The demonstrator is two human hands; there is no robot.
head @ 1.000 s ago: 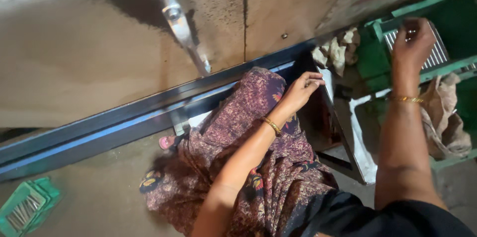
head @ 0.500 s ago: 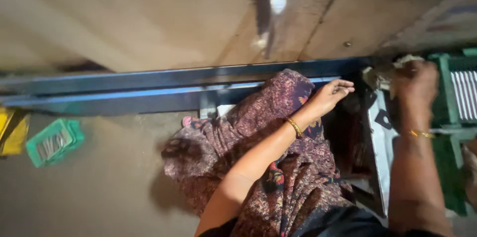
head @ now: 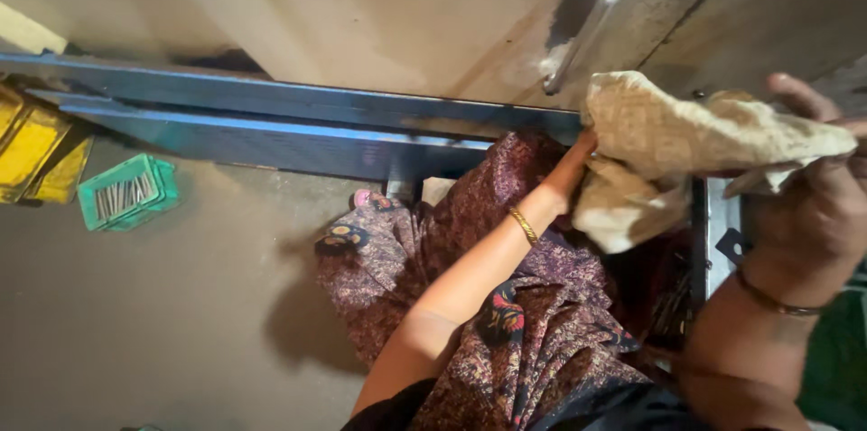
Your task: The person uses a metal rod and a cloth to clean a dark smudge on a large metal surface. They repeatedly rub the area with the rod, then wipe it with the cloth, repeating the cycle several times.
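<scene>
Your right hand (head: 813, 205) sits at about three o'clock in the head view, its grip closed on a crumpled, stained cream rag (head: 686, 146) that it holds up in the air. Your left hand (head: 578, 160) reaches toward two o'clock from your lap; the rag hangs in front of it and hides the fingers, so you cannot tell whether that grip is closed on the cloth or only touching its lower fold. A gold bangle (head: 524, 225) rings the left wrist.

The rag hangs just above the right end of the long blue metal beam (head: 271, 119), which runs from nine o'clock toward the centre. Beyond it, at twelve to one o'clock, a shiny metal arm (head: 587, 24) slants down over the pale desk surface (head: 361, 6). A green crate of metal pins (head: 126, 192) and yellow bins (head: 36, 146) rest on the floor at nine o'clock, well apart from your hands.

As for progress, the rag is lifted and bunched but is not yet pressed flat on any surface; any wiping looks to be ahead of you.
</scene>
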